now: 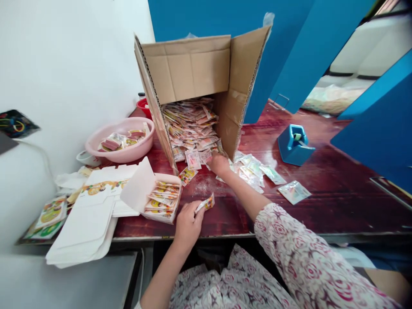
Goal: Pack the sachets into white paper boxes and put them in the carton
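On the dark red table (325,206), the left hand (188,225) pinches a printed sachet (205,203); the right hand (219,165), its grip unclear, touches sachets (191,126) spilling from a cardboard box (186,68).

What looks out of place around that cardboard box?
The cardboard box lies on its side, and foil packets lie spilled from its mouth across the red table, scattered loose rather than stacked.

My left hand (188,225) grips a small packet (205,203); my right hand (219,165) touches the packets (191,124) heaped in the cardboard box (186,68).
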The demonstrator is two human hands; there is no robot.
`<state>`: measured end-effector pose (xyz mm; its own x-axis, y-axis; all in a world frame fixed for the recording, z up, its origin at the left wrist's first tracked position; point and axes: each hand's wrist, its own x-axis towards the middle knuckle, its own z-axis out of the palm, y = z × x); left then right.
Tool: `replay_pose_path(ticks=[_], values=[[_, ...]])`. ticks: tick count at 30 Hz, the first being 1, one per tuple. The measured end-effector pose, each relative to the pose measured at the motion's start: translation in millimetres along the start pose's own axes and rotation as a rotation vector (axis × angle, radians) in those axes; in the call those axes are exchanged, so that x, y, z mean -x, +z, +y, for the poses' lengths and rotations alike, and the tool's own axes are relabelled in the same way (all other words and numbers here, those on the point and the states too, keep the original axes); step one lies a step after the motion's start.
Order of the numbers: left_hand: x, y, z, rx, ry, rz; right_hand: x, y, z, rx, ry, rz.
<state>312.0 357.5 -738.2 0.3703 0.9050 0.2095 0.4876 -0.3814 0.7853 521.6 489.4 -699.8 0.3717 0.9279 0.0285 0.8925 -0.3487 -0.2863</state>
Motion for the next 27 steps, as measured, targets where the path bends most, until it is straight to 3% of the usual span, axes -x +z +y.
replay_pose_path(ticks=[4,6,10,12,13,15,18,19,22,27], values=[[-1,-2.9,2,0.071,-0.017,-0.003,19,0,9,-0.126,-0.174,-0.039],[-1,-3.5,3,0.096,-0.005,0.041,42,-6,14,-0.260,-0.363,-0.174],[-1,0.3,1,0.110,0.060,0.105,86,-22,19,-0.427,-0.684,-0.576],[0,3.4,-2,0.133,0.082,0.098,91,-28,16,-0.443,-0.715,-0.730],[1,4.7,-3,0.139,0.082,0.091,87,-30,13,-0.443,-0.675,-0.747],[2,5.9,-4,0.142,0.062,0.087,69,-30,2,-0.391,-0.513,-0.603],[3,4.2,-2,0.147,-0.034,0.091,30,-17,-22,-0.192,-0.219,-0.197],[3,3.2,-1,0.154,-0.082,0.073,18,-11,-31,-0.137,-0.143,-0.132],[1,0.3,1,0.152,-0.193,0.006,-6,9,-48,-0.099,-0.030,-0.130],[-1,-0.5,-2,0.129,-0.143,-0.029,-2,14,-39,-0.195,-0.099,-0.145]])
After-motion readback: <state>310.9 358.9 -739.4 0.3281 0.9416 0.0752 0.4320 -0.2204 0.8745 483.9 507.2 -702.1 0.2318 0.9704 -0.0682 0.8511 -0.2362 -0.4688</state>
